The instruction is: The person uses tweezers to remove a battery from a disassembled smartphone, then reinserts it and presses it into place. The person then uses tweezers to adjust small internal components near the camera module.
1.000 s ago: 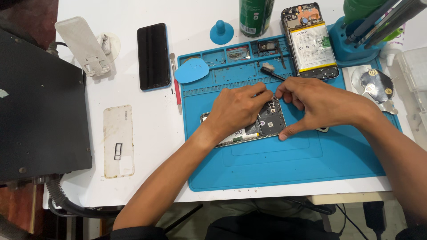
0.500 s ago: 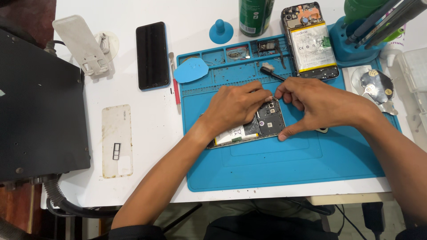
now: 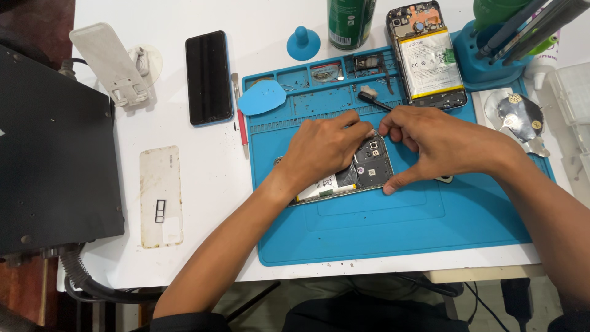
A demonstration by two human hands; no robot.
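Note:
An opened phone (image 3: 367, 167) with its back removed lies tilted on the blue repair mat (image 3: 381, 227), its dark board end and white battery showing. My left hand (image 3: 322, 150) rests flat over its middle and pins it down. My right hand (image 3: 439, 144) sits at the phone's upper right end, thumb against the lower edge, fingers pinched on a thin black tool (image 3: 376, 102) whose tip pokes out toward the top. What the fingertips touch on the board is hidden.
A second opened phone (image 3: 427, 55) lies at the mat's top right, beside a blue tool stand (image 3: 491, 61). A green can (image 3: 350, 21), blue suction cup (image 3: 303, 44), blue pick (image 3: 262, 97), black phone (image 3: 209, 77), clear back cover (image 3: 161, 197) and black box (image 3: 52, 154) surround the mat.
Both hands stay on the phone; the left hand has shifted slightly, uncovering a little more of the board. The phone itself has barely moved.

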